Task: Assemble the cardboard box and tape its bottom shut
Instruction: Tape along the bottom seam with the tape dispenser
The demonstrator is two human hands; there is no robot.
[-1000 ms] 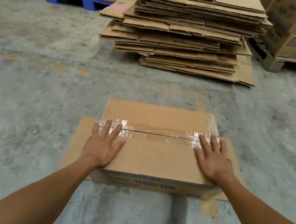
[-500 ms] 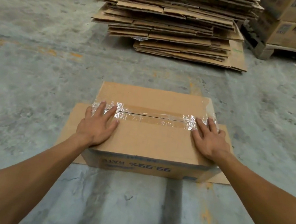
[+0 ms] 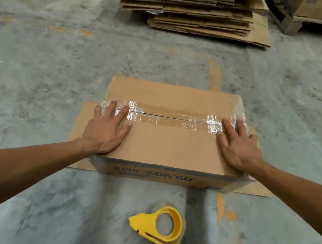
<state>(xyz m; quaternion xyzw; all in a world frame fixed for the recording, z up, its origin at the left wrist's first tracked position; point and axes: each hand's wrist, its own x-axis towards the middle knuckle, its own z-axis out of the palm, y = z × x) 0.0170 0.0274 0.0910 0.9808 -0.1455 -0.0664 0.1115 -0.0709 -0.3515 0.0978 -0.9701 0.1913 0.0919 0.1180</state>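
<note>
A brown cardboard box (image 3: pixel 170 146) stands upside down on the concrete floor, its printed text inverted on the near side. Clear tape (image 3: pixel 169 117) runs along the seam between its two closed flaps. My left hand (image 3: pixel 106 128) lies flat on the left end of the box, fingertips on the tape. My right hand (image 3: pixel 238 147) lies flat on the right end, fingers spread over the tape's other end. A yellow tape dispenser (image 3: pixel 160 226) with a clear roll lies on the floor near my feet, apart from both hands.
A tall pile of flattened cardboard boxes (image 3: pixel 187 5) sits on the floor beyond the box. A wooden pallet (image 3: pixel 310 27) with cartons stands at the far right. Box flaps (image 3: pixel 79 130) spread flat on the floor at both sides. My shoe tips show at the bottom edge.
The camera has tilted down, so the box sits higher in view and the yellow tape dispenser and my feet now show. Both hands stay flat on the box ends.
</note>
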